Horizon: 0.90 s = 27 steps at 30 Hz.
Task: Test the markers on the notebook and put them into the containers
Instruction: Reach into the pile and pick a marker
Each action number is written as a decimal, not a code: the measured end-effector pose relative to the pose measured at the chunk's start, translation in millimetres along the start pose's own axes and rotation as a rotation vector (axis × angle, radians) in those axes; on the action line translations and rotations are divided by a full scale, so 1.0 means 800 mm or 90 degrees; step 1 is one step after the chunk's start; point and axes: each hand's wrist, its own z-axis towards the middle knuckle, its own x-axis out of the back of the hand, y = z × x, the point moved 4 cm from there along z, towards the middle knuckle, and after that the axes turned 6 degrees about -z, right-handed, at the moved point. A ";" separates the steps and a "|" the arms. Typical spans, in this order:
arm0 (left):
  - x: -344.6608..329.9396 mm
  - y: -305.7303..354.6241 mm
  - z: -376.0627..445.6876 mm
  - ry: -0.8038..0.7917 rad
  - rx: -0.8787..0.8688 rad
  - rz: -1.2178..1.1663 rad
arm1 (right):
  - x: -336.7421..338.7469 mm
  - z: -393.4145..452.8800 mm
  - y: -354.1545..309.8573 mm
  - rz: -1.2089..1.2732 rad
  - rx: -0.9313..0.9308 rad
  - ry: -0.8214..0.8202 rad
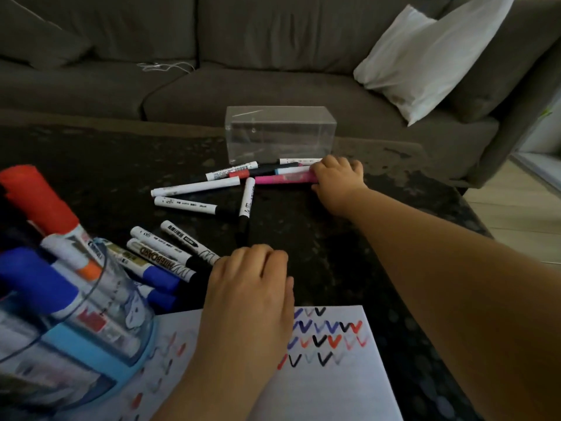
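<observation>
My right hand reaches far across the dark table and grips the end of a pink marker lying among several markers in front of a clear plastic box. My left hand rests on the top edge of the white notebook, fingers loosely curled, holding nothing. The page carries rows of coloured V-shaped test marks. Several white-barrelled markers lie loose on the table, and another group sits left of my left hand. A clear cup holder with a blue base at the near left holds several markers.
A dark mottled coffee table carries everything. Behind it stands a grey sofa with a white pillow at the right. Light floor shows past the table's right edge.
</observation>
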 end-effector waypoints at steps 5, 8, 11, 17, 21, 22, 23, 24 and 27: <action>0.000 -0.001 -0.002 -0.025 0.019 -0.028 | 0.012 -0.024 -0.002 0.045 0.032 -0.008; 0.008 0.001 -0.004 -0.037 0.030 -0.065 | 0.041 -0.063 0.004 0.296 -0.017 0.038; 0.030 0.011 -0.008 -0.072 0.087 -0.164 | 0.078 -0.120 0.008 0.520 -0.069 0.079; 0.081 0.020 -0.043 -0.097 0.388 -0.468 | 0.125 -0.262 -0.021 0.885 -0.100 -0.033; 0.113 0.030 -0.073 -0.094 0.455 -0.622 | 0.133 -0.350 -0.056 0.944 -0.108 -0.154; 0.119 0.035 -0.082 -0.106 0.460 -0.631 | 0.132 -0.368 -0.063 0.940 -0.115 -0.174; 0.122 0.038 -0.095 -0.131 0.465 -0.637 | 0.131 -0.386 -0.070 0.959 -0.122 -0.193; 0.125 0.044 -0.106 -0.163 0.468 -0.658 | 0.130 -0.401 -0.079 1.009 -0.127 -0.215; 0.140 0.069 -0.138 -0.253 0.480 -0.863 | 0.135 -0.446 -0.107 1.222 -0.136 -0.337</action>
